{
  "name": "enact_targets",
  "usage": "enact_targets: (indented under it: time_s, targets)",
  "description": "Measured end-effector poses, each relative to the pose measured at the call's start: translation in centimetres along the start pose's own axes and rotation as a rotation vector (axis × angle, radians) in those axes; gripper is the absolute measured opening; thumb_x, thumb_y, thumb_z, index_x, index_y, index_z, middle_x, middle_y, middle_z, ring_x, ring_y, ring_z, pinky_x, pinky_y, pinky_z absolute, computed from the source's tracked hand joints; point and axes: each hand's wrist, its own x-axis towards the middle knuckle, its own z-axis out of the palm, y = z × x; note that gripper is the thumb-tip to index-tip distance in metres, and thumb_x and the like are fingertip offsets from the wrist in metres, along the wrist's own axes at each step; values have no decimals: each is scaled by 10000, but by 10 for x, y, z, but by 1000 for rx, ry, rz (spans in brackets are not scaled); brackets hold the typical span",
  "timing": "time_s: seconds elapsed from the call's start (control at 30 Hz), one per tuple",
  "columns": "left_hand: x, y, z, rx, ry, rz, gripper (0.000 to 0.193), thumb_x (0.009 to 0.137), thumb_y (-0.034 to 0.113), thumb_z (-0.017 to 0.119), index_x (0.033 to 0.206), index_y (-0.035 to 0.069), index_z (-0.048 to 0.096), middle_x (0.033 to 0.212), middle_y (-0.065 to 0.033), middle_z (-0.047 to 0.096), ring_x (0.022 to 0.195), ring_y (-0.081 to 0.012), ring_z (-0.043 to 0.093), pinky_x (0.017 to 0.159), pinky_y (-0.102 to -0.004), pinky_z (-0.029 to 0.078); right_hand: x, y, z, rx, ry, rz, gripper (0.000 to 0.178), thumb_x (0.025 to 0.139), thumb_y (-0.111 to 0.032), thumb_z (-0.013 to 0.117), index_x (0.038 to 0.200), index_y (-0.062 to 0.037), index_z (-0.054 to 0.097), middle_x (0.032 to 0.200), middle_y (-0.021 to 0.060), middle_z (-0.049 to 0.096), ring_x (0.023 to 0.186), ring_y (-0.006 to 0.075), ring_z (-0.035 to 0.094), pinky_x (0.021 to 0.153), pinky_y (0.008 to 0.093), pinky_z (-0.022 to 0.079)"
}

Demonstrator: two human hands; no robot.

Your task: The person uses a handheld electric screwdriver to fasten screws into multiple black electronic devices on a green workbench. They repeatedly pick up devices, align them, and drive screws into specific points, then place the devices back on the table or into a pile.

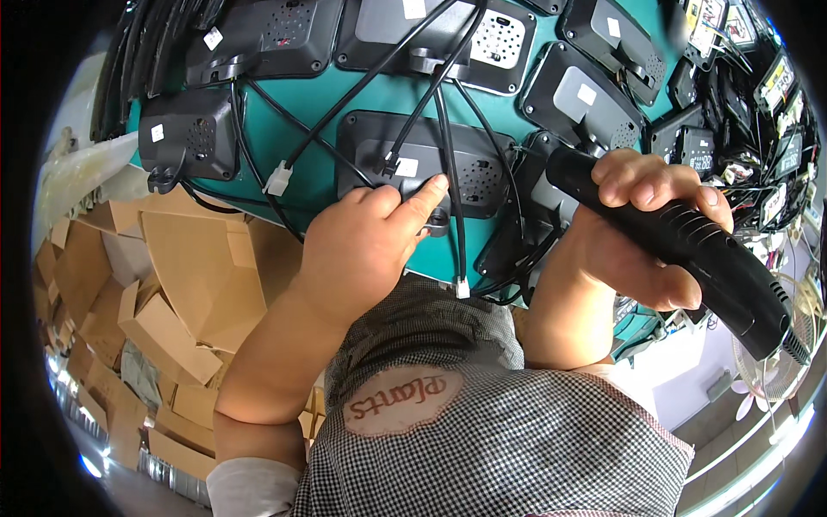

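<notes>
My left hand (353, 246) grips the lower edge of a black plastic display housing (357, 142), its index finger stretched along the back and its other fingers curled. The housing lies back side up, with a white sticker, a grid of holes and a small bracket at its lower edge. In my right hand (612, 246) is a black electric screwdriver (741, 289). Its tip points left, at the right upper corner of this housing; whether it touches a screw I cannot make out. Black cables (457, 207) cross over the housing, one ending in a white connector (463, 288).
More black housings (258, 43) lie in rows on the green work surface (284, 108). A white connector (277, 178) hangs on another cable. Opened cardboard boxes (189, 276) fill the lower left. Circuit boards and dark displays (698, 155) crowd the far right, near a fan (767, 362).
</notes>
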Motion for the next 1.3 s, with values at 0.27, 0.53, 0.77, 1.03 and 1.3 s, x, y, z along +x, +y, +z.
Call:
enact_targets:
  time_s: [0.27,0.53,0.77,1.03,1.3]
  targets:
    - [0,0,3,2,15,4,593,639,106,727,1215,167,603,658,-43,452,619,-226,487,554,-350,441,-4,2,-4,-114,-37,41,665,821,-636,526,1219,-105,488,865,94,599,634,220,586,547,340,469]
    - [1,1,2,-1,7,0,594,628,108,733,1206,170,610,660,-38,459,615,-223,492,549,-344,446,-5,7,3,-76,-32,5,707,770,-568,636,1196,-46,421,821,135,569,608,235,576,508,358,491]
    - [1,1,4,16,14,14,584,634,116,729,1204,169,612,660,-36,456,611,-219,487,543,-334,444,-5,12,11,-170,-222,-28,710,789,-607,580,1191,-47,406,784,125,550,542,220,548,446,342,472]
    - [0,0,1,32,-31,23,490,709,150,669,1196,154,613,692,-22,485,640,-197,517,530,-315,466,-12,12,11,-203,-57,-1,667,805,-633,544,1149,-74,423,763,115,546,522,197,522,439,324,466]
    - [-1,2,1,-6,3,5,551,675,114,710,1213,162,599,678,-44,477,632,-236,500,577,-351,450,-9,11,8,-17,-116,61,653,699,-443,740,1107,-20,456,824,140,583,666,245,593,573,349,510]
